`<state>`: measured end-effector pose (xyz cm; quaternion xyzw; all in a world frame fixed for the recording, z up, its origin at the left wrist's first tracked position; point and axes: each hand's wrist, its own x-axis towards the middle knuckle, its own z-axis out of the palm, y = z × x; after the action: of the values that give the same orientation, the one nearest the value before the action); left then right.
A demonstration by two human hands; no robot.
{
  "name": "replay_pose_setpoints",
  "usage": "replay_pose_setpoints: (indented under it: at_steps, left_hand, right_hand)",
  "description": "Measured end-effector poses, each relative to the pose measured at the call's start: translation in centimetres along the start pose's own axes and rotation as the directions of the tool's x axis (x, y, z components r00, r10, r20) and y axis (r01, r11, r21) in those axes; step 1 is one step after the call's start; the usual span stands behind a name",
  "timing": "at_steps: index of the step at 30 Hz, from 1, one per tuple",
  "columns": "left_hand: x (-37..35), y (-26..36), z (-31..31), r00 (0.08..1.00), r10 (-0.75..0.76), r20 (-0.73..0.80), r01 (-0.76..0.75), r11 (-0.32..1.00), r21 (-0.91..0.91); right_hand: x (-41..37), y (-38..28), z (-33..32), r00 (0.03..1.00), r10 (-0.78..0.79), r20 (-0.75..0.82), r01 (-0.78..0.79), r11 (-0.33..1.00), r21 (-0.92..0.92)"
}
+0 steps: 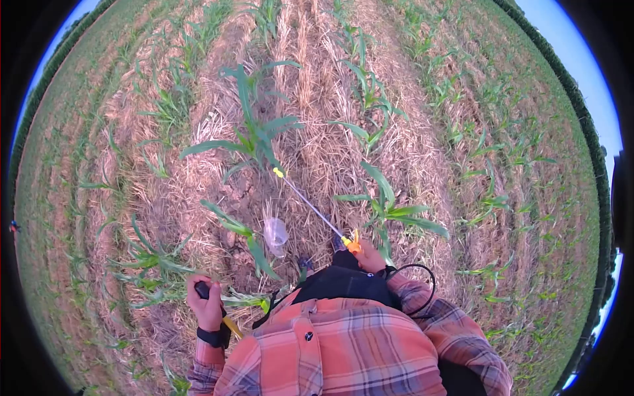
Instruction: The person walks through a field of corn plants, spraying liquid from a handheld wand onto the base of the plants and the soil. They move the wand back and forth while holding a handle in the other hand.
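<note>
My right hand (371, 257) is closed round the orange trigger handle of a spray wand (309, 204). Its thin metal tube slants forward and left to a yellow nozzle (278, 173), which is close to the lower leaves of a tall maize plant (256, 140). At lower left, my left hand (207, 305) wraps around the black grip of a yellow lever (231, 326) that runs back beside my body. A black hose (433, 282) loops out by my right forearm. Below the nozzle, a clear plastic cup-like thing (275, 236) shows above the ground.
Rows of young maize run away from me over dry straw and soil. One maize plant (389, 208) stands just ahead of my right hand, and another (241, 231) is left of the clear plastic. A distant person (14, 226) is at the far left edge.
</note>
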<state>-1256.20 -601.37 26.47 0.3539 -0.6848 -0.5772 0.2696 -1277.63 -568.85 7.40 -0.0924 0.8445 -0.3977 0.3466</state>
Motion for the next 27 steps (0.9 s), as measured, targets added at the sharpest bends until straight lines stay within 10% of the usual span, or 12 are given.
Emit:
replay_pose_setpoints:
  at_steps: [8, 18, 21, 27]
  left_hand:
    - [6.5, -5.7, 5.0, 0.996, 0.045, -0.082, -0.025, 0.971, 0.238]
    - [15.9, -5.0, 17.0, 0.988, 0.151, 0.043, -0.156, 0.9, 0.407]
    - [16.9, -2.6, 19.0, 0.989, 0.136, 0.061, -0.149, 0.906, 0.396]
    - [18.0, 0.0, 18.0, 0.998, 0.063, -0.014, -0.057, 0.963, 0.262]
  right_hand:
    - [7.6, -2.8, -2.8, 0.992, 0.078, 0.099, -0.081, 0.996, 0.028]
    - [18.4, 4.2, -10.1, 0.959, 0.181, -0.219, -0.15, 0.978, 0.148]
    - [18.5, 2.7, -13.6, 0.922, 0.371, -0.113, -0.242, 0.779, 0.579]
    - [20.2, 4.5, -17.9, 0.882, 0.442, -0.164, -0.215, 0.686, 0.695]
